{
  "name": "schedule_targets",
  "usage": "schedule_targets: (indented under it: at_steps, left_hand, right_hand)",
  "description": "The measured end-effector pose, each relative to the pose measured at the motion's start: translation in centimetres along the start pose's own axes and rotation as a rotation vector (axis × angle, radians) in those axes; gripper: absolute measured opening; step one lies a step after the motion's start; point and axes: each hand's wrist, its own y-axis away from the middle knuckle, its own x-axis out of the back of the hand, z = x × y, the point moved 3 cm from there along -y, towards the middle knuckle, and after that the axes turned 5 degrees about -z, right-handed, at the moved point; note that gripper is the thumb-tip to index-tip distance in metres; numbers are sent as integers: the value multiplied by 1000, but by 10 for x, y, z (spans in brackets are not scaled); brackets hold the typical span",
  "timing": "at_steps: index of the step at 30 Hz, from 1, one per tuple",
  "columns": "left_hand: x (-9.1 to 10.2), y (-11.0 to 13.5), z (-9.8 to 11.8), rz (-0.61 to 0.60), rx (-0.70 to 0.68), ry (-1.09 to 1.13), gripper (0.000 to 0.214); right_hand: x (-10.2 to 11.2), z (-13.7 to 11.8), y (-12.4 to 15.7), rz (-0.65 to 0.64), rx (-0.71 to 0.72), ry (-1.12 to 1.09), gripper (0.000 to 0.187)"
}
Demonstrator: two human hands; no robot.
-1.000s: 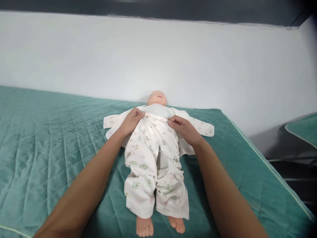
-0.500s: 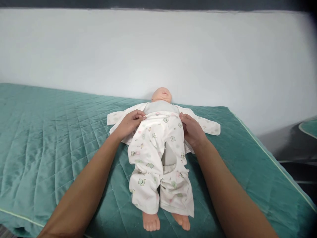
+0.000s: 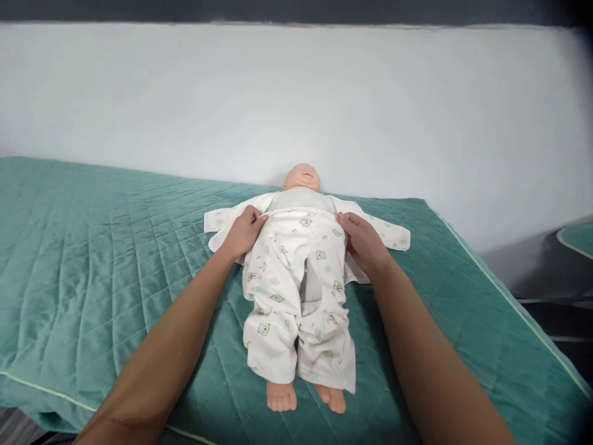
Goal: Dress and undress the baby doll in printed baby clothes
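A baby doll (image 3: 302, 178) lies on its back on a teal quilted mattress (image 3: 92, 247), head toward the wall, bare feet toward me. It wears white printed trousers (image 3: 291, 290) and an unfastened white top spread out under its arms. My left hand (image 3: 241, 232) is closed on the left side of the trousers' waistband. At the waistband's right side, my right hand (image 3: 364, 241) grips the cloth with curled fingers. A grey body patch shows through the trousers' crotch opening.
A pale wall (image 3: 296, 105) runs right behind the doll's head. The mattress edge falls away at the right, where a dark floor and the corner of another teal mattress (image 3: 577, 238) show. The near edge has a light piping.
Both hands have stayed at the waistband, the right one shifting outward to the doll's side. The trousers sit slightly higher and straighter on the doll. My view has shifted a little.
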Motion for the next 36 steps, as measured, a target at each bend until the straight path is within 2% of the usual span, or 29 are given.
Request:
schedule_targets:
  at_steps: [4, 9, 12, 18, 23, 27, 32, 36]
  left_hand:
    - [0, 0, 2, -91, 11, -82, 16]
    - [1, 4, 9, -210, -17, -153, 16]
    - [1, 5, 10, -209, -33, -204, 17]
    - [0, 3, 7, -179, -82, -334, 18]
    - [0, 1, 6, -164, -67, -348, 16]
    - [0, 1, 7, -182, -71, -308, 17]
    - [-1, 3, 11, -212, -52, -283, 21]
    - [0, 5, 16, -237, -37, -237, 21]
  right_hand:
    - [6, 0, 5, -29, -37, 162, 37]
    - [16, -6, 16, -108, -89, 178, 34]
    - [20, -10, 18, -131, -106, 171, 31]
    - [20, -10, 13, 31, -50, -75, 27]
    - [16, -5, 10, 38, -28, -148, 27]
    - [17, 0, 9, -24, -109, 6, 27]
    - [23, -3, 13, -194, -208, 255, 29]
    - [25, -6, 13, -189, -205, 394, 17]
